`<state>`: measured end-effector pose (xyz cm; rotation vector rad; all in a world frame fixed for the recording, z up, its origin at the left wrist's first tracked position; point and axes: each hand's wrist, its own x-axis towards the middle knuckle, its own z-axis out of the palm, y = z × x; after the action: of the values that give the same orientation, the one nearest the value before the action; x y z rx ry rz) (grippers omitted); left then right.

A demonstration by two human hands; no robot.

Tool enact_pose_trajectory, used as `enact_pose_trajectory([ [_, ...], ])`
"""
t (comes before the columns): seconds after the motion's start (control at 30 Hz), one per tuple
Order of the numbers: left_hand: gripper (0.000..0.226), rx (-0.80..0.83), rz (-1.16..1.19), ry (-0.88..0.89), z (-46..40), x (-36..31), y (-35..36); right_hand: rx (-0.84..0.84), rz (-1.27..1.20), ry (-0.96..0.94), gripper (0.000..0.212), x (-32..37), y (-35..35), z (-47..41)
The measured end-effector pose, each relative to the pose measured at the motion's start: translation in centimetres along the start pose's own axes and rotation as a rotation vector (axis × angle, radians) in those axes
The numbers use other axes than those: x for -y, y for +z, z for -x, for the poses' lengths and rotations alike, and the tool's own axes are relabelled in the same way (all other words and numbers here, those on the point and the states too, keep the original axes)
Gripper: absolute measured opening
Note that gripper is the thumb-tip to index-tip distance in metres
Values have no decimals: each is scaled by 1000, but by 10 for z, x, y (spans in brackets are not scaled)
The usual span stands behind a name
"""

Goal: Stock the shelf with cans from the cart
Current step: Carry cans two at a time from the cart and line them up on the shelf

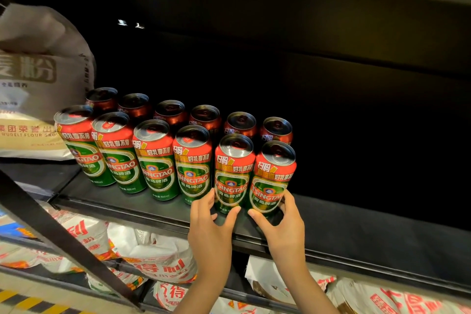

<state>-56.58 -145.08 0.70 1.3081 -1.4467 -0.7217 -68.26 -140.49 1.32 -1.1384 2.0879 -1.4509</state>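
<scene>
Cans, head view: twelve green-and-red Tsingtao beer cans stand upright on the dark shelf (pixel 158 208) in two rows of six, a front row near the shelf edge and a back row just behind it in shadow.
Front row: labels face outward; the cans stand side by side, touching or nearly so, running from the flour sack on the left toward the middle of the shelf.
Fifth can (pixel 233 173): second from the right end of the front row, upright, just beside the fourth can on its left.
Sixth can (pixel 274 178): the right end of the front row, upright, touching or almost touching the fifth can.
Left hand (pixel 212 224): reaches up from below the shelf edge; thumb and fingers are curled around the lower part of the fifth can, thumb on its right side, fingers on its left.
Right hand (pixel 283 222): likewise reaches up; thumb and fingers wrap the base of the sixth can, thumb on its left side, fingers on its right.
Shelf to the right: dark and in deep shadow past the sixth can.
Flour sack (pixel 38 79): a large pale sack with printed characters sits on the same shelf, left of the cans.
Lower shelf: white bags (pixel 153 255) with red-orange print lie below.
Diagonal bar (pixel 63 242): a dark strut crosses the lower left foreground.
</scene>
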Motion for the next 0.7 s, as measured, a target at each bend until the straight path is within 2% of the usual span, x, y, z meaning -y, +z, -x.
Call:
enact_pose_trajectory([
  [0.23,54,7,33,62,2,1,-1,-2,37,32,71,8,-1,2],
  [0.37,53,88,39,-29,-1,-3,-6,46,50,69,70,20,-8,8],
  [0.5,62,344,5,-8,-4,1,-27,-43,97,120,71,25,-18,37],
  [0.63,70,632,-133,28,-8,5,-57,-130,145,174,50,34,-33,90],
  [0.7,62,772,-253,165,-9,4,-72,-173,205,186,42,37,-41,122],
])
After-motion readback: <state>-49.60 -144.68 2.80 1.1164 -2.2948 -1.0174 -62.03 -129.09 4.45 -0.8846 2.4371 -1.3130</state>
